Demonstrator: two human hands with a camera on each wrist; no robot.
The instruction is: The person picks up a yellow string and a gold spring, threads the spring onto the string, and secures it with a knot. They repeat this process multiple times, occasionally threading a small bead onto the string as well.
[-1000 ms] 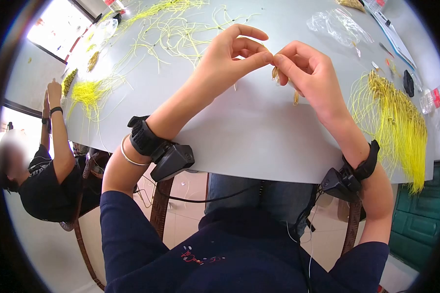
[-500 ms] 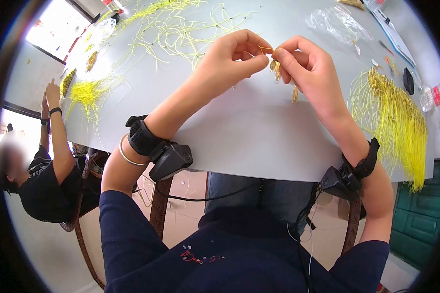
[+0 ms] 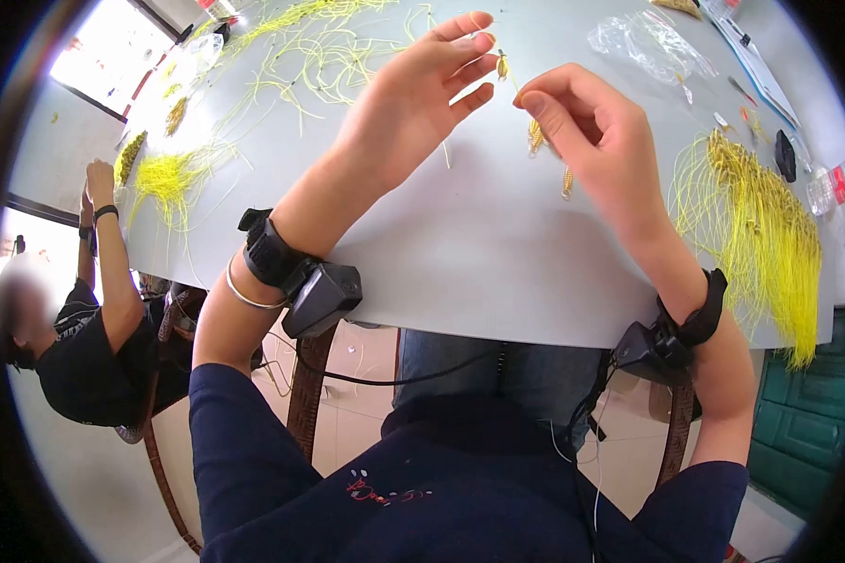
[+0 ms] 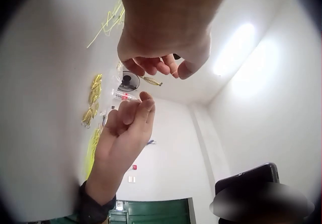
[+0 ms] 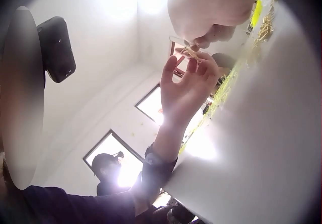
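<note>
The grey table [image 3: 460,253] carries the whole work area. A large bundle of yellow cords with woven golden ends [image 3: 756,225] lies at its right edge; loose yellow cord strands [image 3: 329,56] spread over the far left, and a clear plastic bag [image 3: 643,42] lies at the far right. A second person in a dark top [image 3: 75,347] sits at the left side.

Left hand [image 3: 408,98]: raised above the table, fingers extended and only slightly bent, fingertips at the upper golden knot. No frame shows a pinch, so the hand reads as relaxed and holding nothing.

Right hand [image 3: 596,141]: fingers curled, thumb and forefinger pinching the thin yellow cord [image 3: 516,86] between the two knots.

The workpiece is a thin cord carrying small woven golden knots [image 3: 535,136]. It hangs between the two hands, above the table's middle. One knot [image 3: 502,66] sits by the left fingertips, one below the right thumb, and a third [image 3: 567,181] lower, close to the table.

Orientation: the long axis runs from upper left to lower right in the head view, the free end pointing down toward the wearer.

Handling assessment: very light and limp; the cord likely slips and tangles easily. The knots are firmer and textured, so they are the better places to take hold.
</note>
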